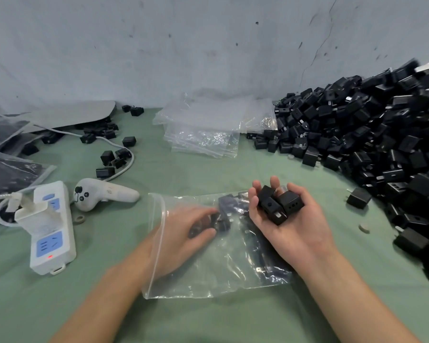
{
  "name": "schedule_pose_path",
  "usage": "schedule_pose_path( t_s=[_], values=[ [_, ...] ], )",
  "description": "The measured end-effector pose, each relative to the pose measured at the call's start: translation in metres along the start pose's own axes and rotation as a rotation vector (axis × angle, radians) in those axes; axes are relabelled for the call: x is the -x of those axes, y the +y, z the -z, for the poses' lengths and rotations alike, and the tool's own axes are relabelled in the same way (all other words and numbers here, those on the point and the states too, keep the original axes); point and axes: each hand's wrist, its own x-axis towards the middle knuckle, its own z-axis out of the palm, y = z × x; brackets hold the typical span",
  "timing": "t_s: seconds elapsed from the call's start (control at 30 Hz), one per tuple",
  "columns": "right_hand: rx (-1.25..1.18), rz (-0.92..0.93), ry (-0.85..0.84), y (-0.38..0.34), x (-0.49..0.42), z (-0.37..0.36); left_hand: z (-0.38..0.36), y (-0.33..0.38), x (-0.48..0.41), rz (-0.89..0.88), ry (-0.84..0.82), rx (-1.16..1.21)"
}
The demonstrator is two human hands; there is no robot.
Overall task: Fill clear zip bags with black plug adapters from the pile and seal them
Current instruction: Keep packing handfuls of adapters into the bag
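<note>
Starting left of the open zip bag (208,256), what lies on the green cloth (208,318)? (Inspector)

Well left of the bag: a white plastic power strip (52,226) with blue socket faces, a small red light lit, and a white charger block plugged in. Between strip and bag lies a white, rounded handheld controller (102,193) with black buttons. Its grey marking is too blurred to read. Behind it, loose black adapters (109,159) sit around a white cable (124,167). (Recorder)

State of the hands? (Inspector)

The left hand (183,233) is inside the bag through its left mouth, seen through the film and blurred. Its fingertips are at black adapters there, but whether they grip one, I cannot tell. The right hand (290,219) is palm up over the bag's right edge, fingers cupped round a handful of adapters (278,206): boxy, matte black, one showing metal prongs, one a row of small holes. (Recorder)

The bag itself? (Inspector)

Thin, glossy, crinkled clear plastic, lying flat, unsealed, with a few adapters inside. (Recorder)

Stock? (Inspector)

Behind the bag, a stack of empty clear bags (203,129). Right of the bag, a large heaped pile (382,139) of the same black cubes against the grey wall. No legible print on any. (Recorder)
</note>
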Motion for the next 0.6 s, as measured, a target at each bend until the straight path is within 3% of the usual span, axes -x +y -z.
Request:
schedule_pose_path(
  t_s=[0.23,0.6],
  values=[
    [0.0,-0.004,-0.002,0.0,0.001,0.001,-0.016,0.0,0.005,0.066,0.143,-0.037],
    [-0.017,-0.013,0.002,0.0,0.001,0.001,-0.006,0.008,0.009,-0.057,0.072,-0.039]
  ],
)
